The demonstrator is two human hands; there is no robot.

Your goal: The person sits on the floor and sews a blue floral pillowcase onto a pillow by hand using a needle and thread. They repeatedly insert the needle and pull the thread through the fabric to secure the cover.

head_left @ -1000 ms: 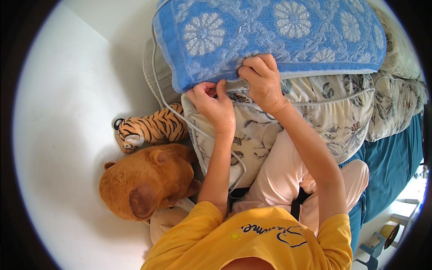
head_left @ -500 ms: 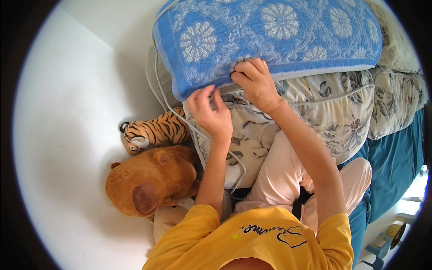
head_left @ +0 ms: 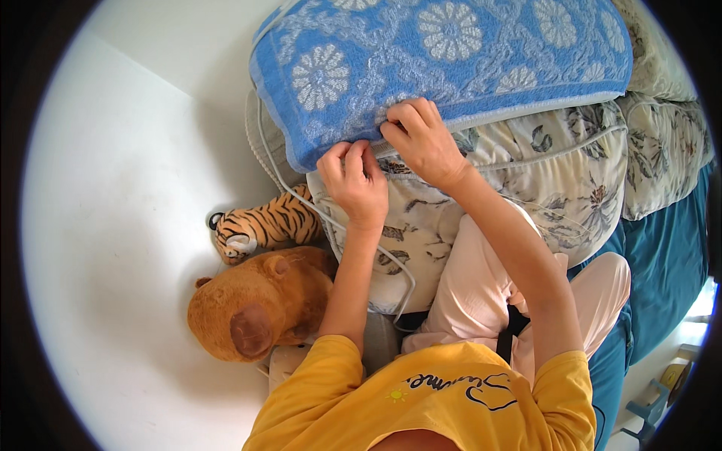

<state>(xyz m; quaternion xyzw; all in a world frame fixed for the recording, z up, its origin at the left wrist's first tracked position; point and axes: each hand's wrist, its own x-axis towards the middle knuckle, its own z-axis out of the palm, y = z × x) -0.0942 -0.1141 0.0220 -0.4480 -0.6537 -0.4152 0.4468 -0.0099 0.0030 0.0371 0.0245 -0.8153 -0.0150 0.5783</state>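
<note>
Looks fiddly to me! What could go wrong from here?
The blue towel might bunch or pull crooked, since the left hand and right hand both have curled fingers close together at its near edge.

The pale cord passes behind the left forearm in this view, so the arm could catch it.

The brown plush toy sits right next to that forearm, so the elbow may nudge it.

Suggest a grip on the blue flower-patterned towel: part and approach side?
On the blue flower-patterned towel, I'd pinch the near hem from the wearer's side, right of the right hand. That thin edge faces the wearer in a long, smooth run; the left hand is at its left stretch.
</note>
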